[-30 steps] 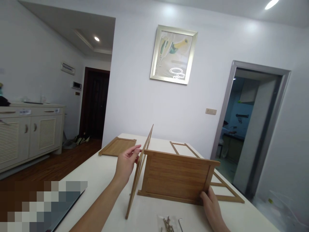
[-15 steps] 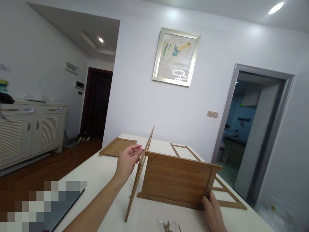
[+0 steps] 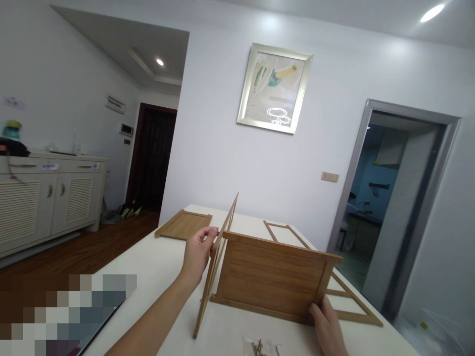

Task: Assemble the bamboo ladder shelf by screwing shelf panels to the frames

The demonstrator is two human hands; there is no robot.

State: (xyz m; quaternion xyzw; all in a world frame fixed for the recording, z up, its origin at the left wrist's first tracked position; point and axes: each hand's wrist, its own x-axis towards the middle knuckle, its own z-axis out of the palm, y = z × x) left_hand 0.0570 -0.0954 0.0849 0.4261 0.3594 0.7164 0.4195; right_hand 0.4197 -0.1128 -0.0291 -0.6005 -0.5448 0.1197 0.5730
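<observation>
A wooden panel (image 3: 274,274) with a raised border stands on its long edge, its face toward me. My right hand (image 3: 328,326) grips its lower right end, thumb on the face and fingers hidden behind. Against the panel's left end a narrow wooden side frame (image 3: 208,291) stands upright, seen nearly edge-on. My left hand (image 3: 198,252) pinches this frame beside the panel's upper left corner; some fingertips are hidden behind it. Whether panel and frame are joined I cannot tell.
On the white table (image 3: 148,282), another wooden panel (image 3: 185,225) lies at the back left. A second open frame (image 3: 356,296) lies behind the held panel, at right. Close to me are a clear bag of screws (image 3: 258,347) and a hex key (image 3: 278,349).
My left fingers, looser half a second ago, have closed on the side frame. The panel and my right hand stay nearly in place, while the whole view shifts slightly.
</observation>
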